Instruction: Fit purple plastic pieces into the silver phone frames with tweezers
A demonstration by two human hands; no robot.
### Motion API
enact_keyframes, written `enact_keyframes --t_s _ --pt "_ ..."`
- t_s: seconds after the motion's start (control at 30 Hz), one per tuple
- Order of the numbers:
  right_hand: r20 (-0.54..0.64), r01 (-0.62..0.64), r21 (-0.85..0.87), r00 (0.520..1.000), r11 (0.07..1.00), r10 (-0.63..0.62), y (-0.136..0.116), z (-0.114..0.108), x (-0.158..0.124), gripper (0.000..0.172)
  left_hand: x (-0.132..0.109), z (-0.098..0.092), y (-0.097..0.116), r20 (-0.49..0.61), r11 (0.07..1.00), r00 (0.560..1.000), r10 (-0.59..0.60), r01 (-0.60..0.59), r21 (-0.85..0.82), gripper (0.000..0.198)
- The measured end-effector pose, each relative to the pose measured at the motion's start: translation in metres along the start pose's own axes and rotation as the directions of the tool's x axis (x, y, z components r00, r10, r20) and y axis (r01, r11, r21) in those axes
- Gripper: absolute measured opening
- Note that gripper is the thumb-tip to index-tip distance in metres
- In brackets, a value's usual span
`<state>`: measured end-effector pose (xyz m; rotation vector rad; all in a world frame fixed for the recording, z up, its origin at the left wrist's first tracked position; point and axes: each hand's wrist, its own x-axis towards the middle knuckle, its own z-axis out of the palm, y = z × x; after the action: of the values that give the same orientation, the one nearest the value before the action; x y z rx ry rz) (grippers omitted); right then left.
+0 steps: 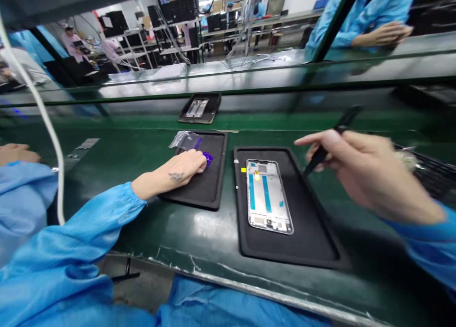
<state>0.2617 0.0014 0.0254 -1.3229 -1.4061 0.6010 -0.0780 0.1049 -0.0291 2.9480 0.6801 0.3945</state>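
Note:
My left hand [187,168] reaches over a black tray [210,194], its fingers curled closed on a small heap of shiny purple pieces [208,159]; the fingertips are partly hidden. Beside it on that tray lies a clear plastic bag [185,140] with more purple in it. My right hand [366,165], somewhat blurred, grips black tweezers [320,153] pointing down and left, with the index finger stretched out. Below and left of them, a silver phone frame [269,196] with blue strips and a yellow tab lies in a second black tray [285,248].
Farther back stands another black tray [217,101] with a phone frame [196,108]. A white cable [46,108] hangs at left, near another person's hand [17,153]. Black items [431,175] lie at right. Across the bench, a co-worker's hands [386,33] show.

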Motion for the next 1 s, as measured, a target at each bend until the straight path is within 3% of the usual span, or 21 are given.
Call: enact_keyframes --t_s 0.1,0.17,0.27,0.4,0.53,0.67,0.83,1.0 --pt "0.091 -0.229 0.202 0.973 0.952 0.214 0.033 0.014 0.003 0.046 0.013 -0.001 0.015 -0.120 0.987 0.993 -0.017 -0.002 -0.158 0.015" --pt "0.126 -0.274 0.255 0.960 0.927 0.249 0.048 0.022 0.005 0.051 0.029 0.000 0.028 -0.170 0.951 0.985 -0.030 -0.025 -0.309 0.013" --pt "0.115 -0.164 0.143 0.982 0.976 0.149 0.060 0.027 0.011 0.051 0.058 0.011 0.044 -0.167 0.841 0.979 -0.116 0.008 -0.541 0.015" --pt "0.066 0.096 -0.157 0.994 0.983 -0.087 0.074 0.023 0.026 0.044 0.089 0.026 0.052 -0.032 0.684 0.975 -0.218 0.129 -0.718 0.022" --pt "0.142 0.203 -0.326 0.976 0.923 -0.164 0.093 0.022 0.045 0.042 0.095 0.014 0.047 -0.016 0.816 0.981 -0.194 0.152 -0.557 0.023" --pt "0.238 0.264 -0.374 0.954 0.889 -0.183 0.103 0.026 0.045 0.037 0.063 -0.002 0.027 -0.050 0.940 0.974 -0.223 0.201 -0.275 0.025" --pt "0.284 0.293 -0.416 0.941 0.861 -0.183 0.094 0.027 0.023 0.037 0.014 0.014 0.012 -0.057 0.972 0.970 -0.236 0.235 -0.030 0.027" --pt "0.259 0.278 -0.444 0.950 0.852 -0.175 0.086 0.025 0.006 0.035 0.005 0.017 0.016 -0.079 0.983 0.983 -0.164 0.170 0.064 0.030"
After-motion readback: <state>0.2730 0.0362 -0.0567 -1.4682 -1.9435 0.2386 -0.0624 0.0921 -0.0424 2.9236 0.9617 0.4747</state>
